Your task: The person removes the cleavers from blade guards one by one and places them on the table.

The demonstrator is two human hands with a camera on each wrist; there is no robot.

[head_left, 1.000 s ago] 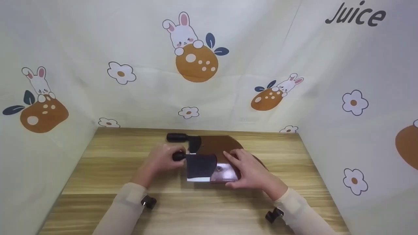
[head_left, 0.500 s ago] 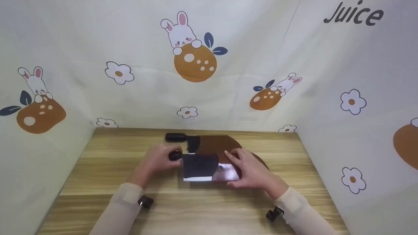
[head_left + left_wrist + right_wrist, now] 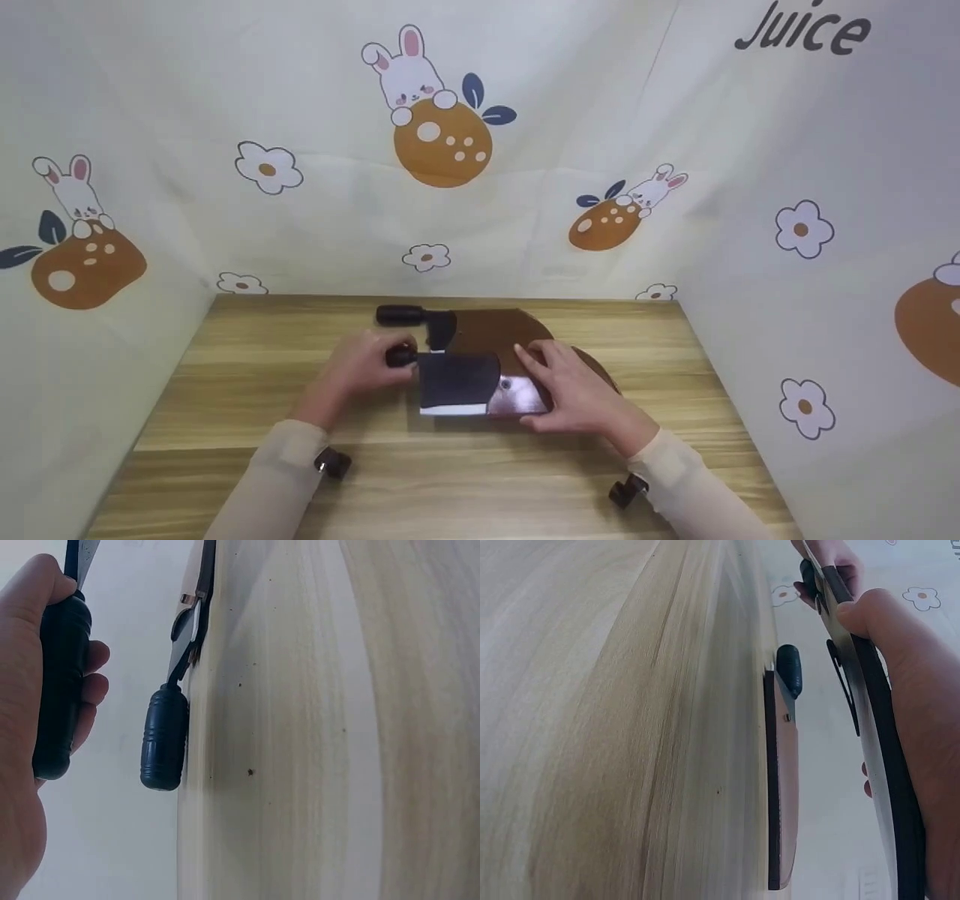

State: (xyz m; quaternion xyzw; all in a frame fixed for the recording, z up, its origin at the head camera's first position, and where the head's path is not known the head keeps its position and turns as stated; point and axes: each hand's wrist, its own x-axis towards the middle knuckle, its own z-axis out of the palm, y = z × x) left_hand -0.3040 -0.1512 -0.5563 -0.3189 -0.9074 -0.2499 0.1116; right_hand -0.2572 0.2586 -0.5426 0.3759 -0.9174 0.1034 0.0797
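Note:
My left hand (image 3: pixel 366 365) grips the black handle (image 3: pixel 61 682) of the nearer cleaver. Its broad dark blade (image 3: pixel 457 379) has a bright lower edge and sits partly inside a shiny brown sheath (image 3: pixel 519 394) with a round snap. My right hand (image 3: pixel 583 390) holds that sheath at its right end, thumb on the near edge; in the right wrist view the sheath is raised off the table. Behind it a second cleaver with a black handle (image 3: pixel 399 315) lies on the table in its own brown sheath (image 3: pixel 499 330), partly hidden by the nearer one.
Everything is over a wood-grain table (image 3: pixel 420 480). Pale cloth walls (image 3: pixel 315 225) printed with rabbits, oranges and flowers enclose its back and both sides. Small black devices sit on both wrists.
Over the first half second the left hand drew the cleaver slightly left, baring a bit more blade from the sheath. Since then both hands look nearly still, and the view has shifted slightly.

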